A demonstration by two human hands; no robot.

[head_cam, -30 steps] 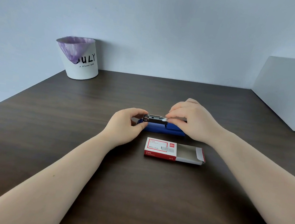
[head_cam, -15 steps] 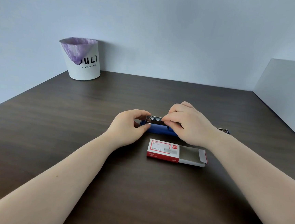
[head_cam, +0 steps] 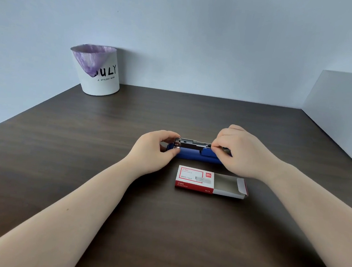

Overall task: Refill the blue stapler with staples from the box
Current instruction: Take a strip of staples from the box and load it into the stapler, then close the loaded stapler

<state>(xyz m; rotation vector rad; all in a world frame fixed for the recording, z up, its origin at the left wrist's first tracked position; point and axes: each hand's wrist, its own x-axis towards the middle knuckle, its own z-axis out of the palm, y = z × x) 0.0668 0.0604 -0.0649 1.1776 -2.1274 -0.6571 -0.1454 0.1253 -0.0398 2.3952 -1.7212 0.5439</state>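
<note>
- We see the blue stapler [head_cam: 198, 156] lying lengthwise, left to right, on the dark wooden table [head_cam: 162, 228], about the middle of it, with its metal staple channel [head_cam: 193, 143] exposed along the top.
- Our left hand [head_cam: 152, 150] grips the stapler's left end: the thumb sits against the near side and the fingers curl over the top of the metal nose, so the hand is closed on the stapler.
- Our right hand [head_cam: 243, 154] is at the stapler's right end, thumb and forefinger pinched narrowly together right at the channel; we cannot tell whether a strip of staples sits between them or only the edge of the metal part.
- The staple box [head_cam: 195, 178], red and white, lies flat on the table just near of the stapler, not touching it.
- Its inner tray [head_cam: 228, 185] is slid out to the right and shows a bare grey cardboard floor.
- At the far left corner of the table stands a white bin [head_cam: 99, 73] with a purple liner [head_cam: 90, 58] folded over its rim and black lettering on its side, well apart from the stapler.
- A pale panel [head_cam: 343, 111] stands along the right edge of the table, beyond the right hand.
</note>
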